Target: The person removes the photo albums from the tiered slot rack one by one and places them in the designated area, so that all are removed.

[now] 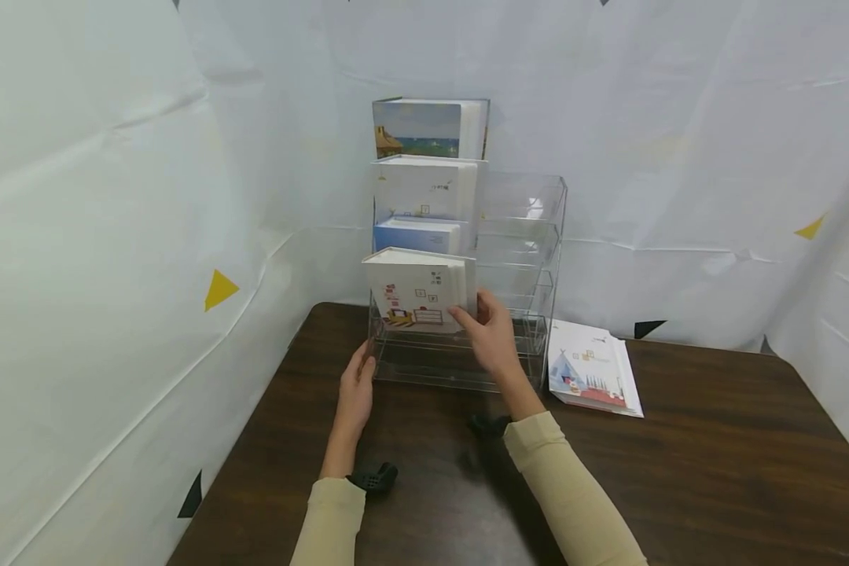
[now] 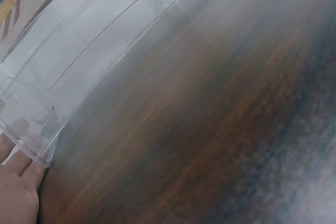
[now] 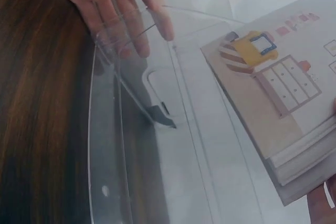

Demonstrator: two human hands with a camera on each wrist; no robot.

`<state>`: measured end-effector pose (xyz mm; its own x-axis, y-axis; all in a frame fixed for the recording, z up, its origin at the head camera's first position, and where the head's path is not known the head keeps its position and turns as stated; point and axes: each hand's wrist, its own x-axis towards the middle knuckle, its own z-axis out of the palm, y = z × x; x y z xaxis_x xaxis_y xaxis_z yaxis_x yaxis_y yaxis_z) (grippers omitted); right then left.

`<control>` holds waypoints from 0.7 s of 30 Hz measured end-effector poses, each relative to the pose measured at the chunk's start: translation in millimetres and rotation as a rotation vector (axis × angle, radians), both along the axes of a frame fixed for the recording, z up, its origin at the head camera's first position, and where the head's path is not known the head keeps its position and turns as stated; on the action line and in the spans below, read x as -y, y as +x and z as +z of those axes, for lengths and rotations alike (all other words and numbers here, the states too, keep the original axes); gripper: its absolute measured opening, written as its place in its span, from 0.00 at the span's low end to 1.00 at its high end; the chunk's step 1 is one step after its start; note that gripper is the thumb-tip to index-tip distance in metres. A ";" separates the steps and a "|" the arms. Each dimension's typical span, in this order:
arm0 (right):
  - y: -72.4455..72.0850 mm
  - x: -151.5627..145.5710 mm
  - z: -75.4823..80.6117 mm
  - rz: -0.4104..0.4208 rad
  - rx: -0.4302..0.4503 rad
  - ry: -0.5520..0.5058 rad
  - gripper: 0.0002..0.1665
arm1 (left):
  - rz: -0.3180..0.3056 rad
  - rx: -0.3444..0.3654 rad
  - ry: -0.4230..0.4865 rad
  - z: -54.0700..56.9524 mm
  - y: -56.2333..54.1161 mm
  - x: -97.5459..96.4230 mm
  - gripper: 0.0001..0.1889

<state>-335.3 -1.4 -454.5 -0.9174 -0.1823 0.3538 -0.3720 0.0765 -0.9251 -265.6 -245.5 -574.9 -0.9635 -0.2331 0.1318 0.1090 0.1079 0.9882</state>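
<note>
Work over the dark brown wooden tabletop (image 1: 714, 472), forearms clear of the front edge of the clear acrylic tiered rack (image 1: 431, 378). The left hand (image 1: 354, 397) touches the rack's lower left side with fingers spread; whether the thumb hooks the edge cannot be told. Use it as a brace, applying light, even pressure so that the rack does not slide or tip.

The right hand (image 1: 491, 339) pinches the right edge of the white hardcover book with a yellow-and-red furniture drawing (image 1: 417, 292), thumb on the cover. The book is at the rack's left column, above the lowest tier, tilted slightly; contact with the tier is unclear. The step appears to be seating it: level the lower edge, clear the front lip, then lower without force. A one-sided pinch may let the far corner droop.

Behind it, avoid catching the blue-covered book (image 1: 413, 239), the plain white hardcover (image 1: 413, 192) and, highest, the book with a seaside cover (image 1: 420, 130).
</note>
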 end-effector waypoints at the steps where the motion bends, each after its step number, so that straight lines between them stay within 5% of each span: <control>1: 1.3 -1.2 0.7 -0.002 -0.005 -0.007 0.25 | -0.002 -0.004 0.001 0.1 -0.2 -0.2 0.27; 12: 11.4 -21.9 0.3 -0.055 -0.095 -0.107 0.22 | -0.008 -0.009 0.020 1.3 -0.2 -3.0 0.27; 21: 26.4 -51.9 14.9 -0.127 -0.154 -0.156 0.20 | -0.020 0.010 0.030 2.9 -1.5 0.8 0.27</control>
